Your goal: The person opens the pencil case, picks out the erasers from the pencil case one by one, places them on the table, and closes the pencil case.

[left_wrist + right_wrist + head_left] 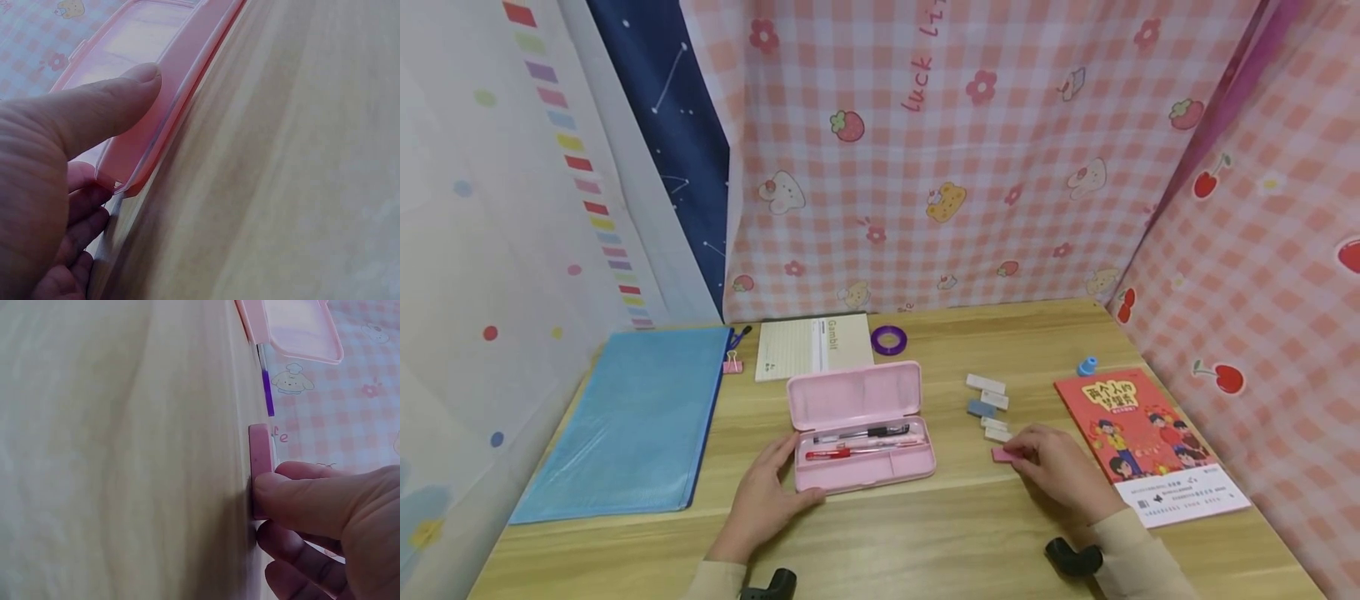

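A pink pencil case (865,481) lies with its lid raised on the table, holding a black-capped pen (880,432) and a red pen (842,452). My left hand (766,493) holds the case's left front corner, thumb along the front and fingers against the left end; the left wrist view shows this hand (94,125) at the pink case (162,119) up close. To the right, my right hand (1060,467) pinches a pink eraser (1002,455). In the right wrist view, the thumb presses the eraser's (259,447) side. Several white erasers (985,383) and a blue-grey one (981,408) lie just beyond it.
A blue folder (632,417) covers the table's left part. Behind the case are a notebook (786,350), a purple tape roll (889,340) and a pink binder clip (732,365). At right lie a red book (1138,417) and a small blue object (1087,366).
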`<state>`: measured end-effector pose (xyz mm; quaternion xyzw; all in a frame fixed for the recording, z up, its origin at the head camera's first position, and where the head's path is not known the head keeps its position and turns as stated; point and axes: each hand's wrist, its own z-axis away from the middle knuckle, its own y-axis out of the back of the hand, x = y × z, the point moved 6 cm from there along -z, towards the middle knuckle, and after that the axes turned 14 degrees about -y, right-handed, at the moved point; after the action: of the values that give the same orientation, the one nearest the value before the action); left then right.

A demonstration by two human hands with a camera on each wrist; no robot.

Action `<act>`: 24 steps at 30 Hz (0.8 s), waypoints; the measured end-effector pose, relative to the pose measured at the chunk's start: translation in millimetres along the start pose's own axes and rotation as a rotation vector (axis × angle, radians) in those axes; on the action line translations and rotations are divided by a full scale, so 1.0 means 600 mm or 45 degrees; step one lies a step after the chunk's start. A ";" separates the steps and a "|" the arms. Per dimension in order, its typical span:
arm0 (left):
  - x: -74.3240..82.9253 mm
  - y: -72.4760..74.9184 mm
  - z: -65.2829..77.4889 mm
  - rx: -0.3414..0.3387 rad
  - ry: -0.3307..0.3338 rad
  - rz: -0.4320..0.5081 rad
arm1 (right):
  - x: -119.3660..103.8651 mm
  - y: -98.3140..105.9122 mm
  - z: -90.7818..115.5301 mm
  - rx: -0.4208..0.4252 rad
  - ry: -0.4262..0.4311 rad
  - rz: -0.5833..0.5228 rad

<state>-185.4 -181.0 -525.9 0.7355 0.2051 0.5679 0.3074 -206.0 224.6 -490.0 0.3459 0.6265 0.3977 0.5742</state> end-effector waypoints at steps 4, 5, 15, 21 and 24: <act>0.001 -0.002 0.000 -0.005 -0.002 0.007 | 0.000 -0.001 0.000 0.006 -0.002 0.010; 0.001 -0.002 0.000 -0.009 0.001 0.007 | 0.000 -0.002 0.000 0.006 -0.002 0.015; 0.004 -0.006 -0.001 0.004 -0.031 0.006 | -0.004 0.009 0.001 0.086 -0.017 -0.013; 0.000 -0.002 0.000 0.022 -0.045 -0.007 | -0.081 0.027 -0.034 0.112 0.043 -0.259; -0.003 -0.001 0.001 0.020 -0.037 0.004 | -0.136 0.019 -0.073 0.053 0.078 -0.310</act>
<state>-185.5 -181.5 -527.6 0.7464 0.2038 0.5560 0.3037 -241.7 152.4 -442.4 0.2666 0.6893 0.3225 0.5914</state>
